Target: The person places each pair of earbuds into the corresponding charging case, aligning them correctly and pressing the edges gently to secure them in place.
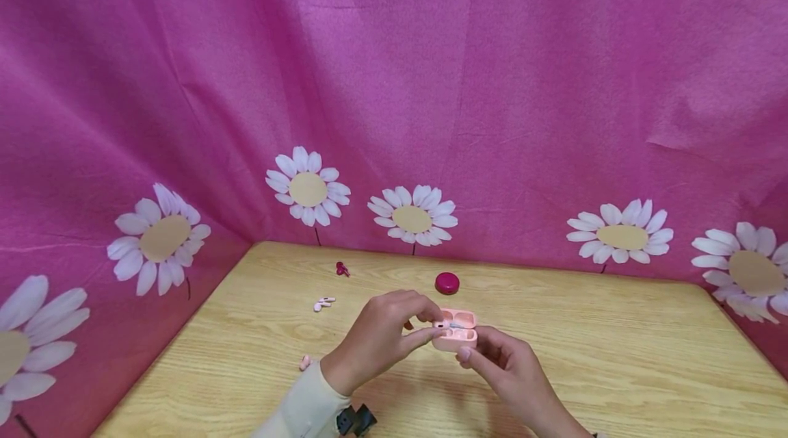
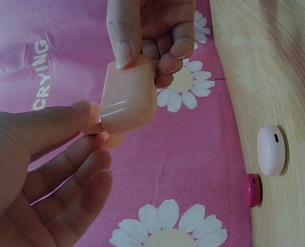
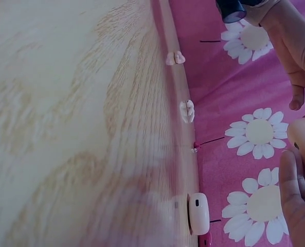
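Observation:
A peach earbud case [image 1: 455, 340] is held above the table with its lid raised. My right hand [image 1: 516, 368] grips the case by its right end, thumb on the near face. From the left, my left hand [image 1: 384, 332] pinches a peach earbud [image 2: 94, 117] between thumb and fingers, right at the case's opening. In the left wrist view the smooth back of the case hides its inside, and the right hand [image 2: 155, 31] comes down from the top. At the right edge of the right wrist view, the case [image 3: 300, 136] is only partly visible.
Magenta earbuds [image 1: 342, 269], white earbuds [image 1: 323, 304] and a pale pink earbud [image 1: 304, 362] lie on the table's left side. A round magenta case [image 1: 447, 282] sits beyond the hands, near a white case [image 2: 271, 151]. Pink flowered cloth [image 1: 505, 116] hangs behind.

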Action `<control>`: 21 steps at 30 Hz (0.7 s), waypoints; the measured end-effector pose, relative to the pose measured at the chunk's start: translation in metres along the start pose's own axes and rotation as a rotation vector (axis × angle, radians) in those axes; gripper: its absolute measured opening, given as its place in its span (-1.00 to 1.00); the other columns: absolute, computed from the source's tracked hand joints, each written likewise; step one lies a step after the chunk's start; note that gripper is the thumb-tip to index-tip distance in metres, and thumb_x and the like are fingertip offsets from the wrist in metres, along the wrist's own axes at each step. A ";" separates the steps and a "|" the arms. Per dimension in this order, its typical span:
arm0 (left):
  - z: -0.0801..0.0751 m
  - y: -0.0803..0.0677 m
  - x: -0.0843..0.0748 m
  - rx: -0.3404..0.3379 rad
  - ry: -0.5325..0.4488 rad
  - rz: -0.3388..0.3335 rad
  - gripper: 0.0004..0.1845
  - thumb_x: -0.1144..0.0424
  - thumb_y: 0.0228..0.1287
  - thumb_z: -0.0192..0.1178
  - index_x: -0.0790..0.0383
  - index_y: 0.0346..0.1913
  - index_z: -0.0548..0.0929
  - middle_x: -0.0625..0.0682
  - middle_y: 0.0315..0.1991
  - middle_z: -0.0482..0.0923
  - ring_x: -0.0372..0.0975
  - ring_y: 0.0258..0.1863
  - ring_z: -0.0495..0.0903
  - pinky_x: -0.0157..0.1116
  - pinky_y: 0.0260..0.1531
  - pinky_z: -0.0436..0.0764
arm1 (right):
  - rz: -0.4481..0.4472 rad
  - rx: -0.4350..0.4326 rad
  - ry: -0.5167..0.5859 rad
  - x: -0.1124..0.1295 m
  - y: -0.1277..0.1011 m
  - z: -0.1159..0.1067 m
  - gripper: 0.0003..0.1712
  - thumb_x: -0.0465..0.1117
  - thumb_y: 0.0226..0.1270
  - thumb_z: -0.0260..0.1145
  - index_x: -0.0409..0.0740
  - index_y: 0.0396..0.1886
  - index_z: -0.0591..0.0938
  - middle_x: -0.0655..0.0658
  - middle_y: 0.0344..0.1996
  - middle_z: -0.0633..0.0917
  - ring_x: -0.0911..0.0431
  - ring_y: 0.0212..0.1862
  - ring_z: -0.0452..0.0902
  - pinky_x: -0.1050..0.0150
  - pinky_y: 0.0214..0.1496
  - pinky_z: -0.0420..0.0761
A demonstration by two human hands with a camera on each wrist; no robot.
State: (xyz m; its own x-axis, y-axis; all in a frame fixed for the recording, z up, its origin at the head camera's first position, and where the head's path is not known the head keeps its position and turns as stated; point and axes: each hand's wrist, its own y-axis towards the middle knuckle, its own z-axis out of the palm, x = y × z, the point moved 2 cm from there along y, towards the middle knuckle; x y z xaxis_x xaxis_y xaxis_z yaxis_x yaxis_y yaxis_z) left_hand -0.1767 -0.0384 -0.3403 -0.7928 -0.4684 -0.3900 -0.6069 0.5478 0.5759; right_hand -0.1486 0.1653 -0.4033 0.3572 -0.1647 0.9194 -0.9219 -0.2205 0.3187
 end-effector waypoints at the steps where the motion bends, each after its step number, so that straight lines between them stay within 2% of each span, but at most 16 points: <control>1: 0.000 0.000 0.000 -0.003 0.001 0.004 -0.88 0.20 0.17 0.38 0.02 -0.22 0.71 -0.21 -0.30 0.64 -0.39 -0.30 0.57 -0.58 -0.37 0.52 | -0.001 0.000 -0.001 0.000 0.000 0.000 -0.76 -0.26 0.32 0.30 -0.28 -0.07 0.63 -0.13 -0.38 0.69 0.17 -0.35 0.62 0.21 -0.29 0.66; 8: 0.000 -0.001 0.002 -0.039 0.026 0.038 -0.88 0.17 0.15 0.39 0.02 -0.25 0.70 -0.20 -0.34 0.61 -0.40 -0.33 0.55 -0.61 -0.40 0.46 | -0.029 0.007 0.004 -0.001 0.000 0.001 -0.80 -0.29 0.33 0.29 -0.29 -0.10 0.62 -0.11 -0.41 0.68 0.18 -0.35 0.62 0.19 -0.29 0.67; 14: 0.000 -0.001 0.002 -0.027 0.039 0.026 -0.87 0.18 0.15 0.40 0.01 -0.23 0.71 -0.21 -0.33 0.62 -0.41 -0.33 0.55 -0.60 -0.39 0.45 | -0.031 0.014 0.005 -0.001 0.000 0.001 -0.80 -0.29 0.33 0.28 -0.29 -0.10 0.62 -0.12 -0.39 0.68 0.19 -0.34 0.62 0.20 -0.28 0.67; 21: 0.001 -0.001 0.002 -0.012 0.031 0.021 -0.86 0.20 0.14 0.40 0.03 -0.22 0.73 -0.19 -0.35 0.62 -0.41 -0.34 0.54 -0.59 -0.40 0.46 | 0.021 0.018 0.009 0.001 0.000 0.000 -0.75 -0.23 0.35 0.28 -0.29 -0.08 0.62 -0.16 -0.37 0.68 0.15 -0.33 0.62 0.19 -0.25 0.67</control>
State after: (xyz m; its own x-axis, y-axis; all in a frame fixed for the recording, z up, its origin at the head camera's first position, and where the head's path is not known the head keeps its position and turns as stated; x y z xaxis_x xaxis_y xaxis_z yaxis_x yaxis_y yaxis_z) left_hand -0.1778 -0.0396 -0.3427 -0.8029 -0.4786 -0.3554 -0.5896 0.5496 0.5919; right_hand -0.1481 0.1649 -0.4025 0.3360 -0.1607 0.9280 -0.9263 -0.2347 0.2948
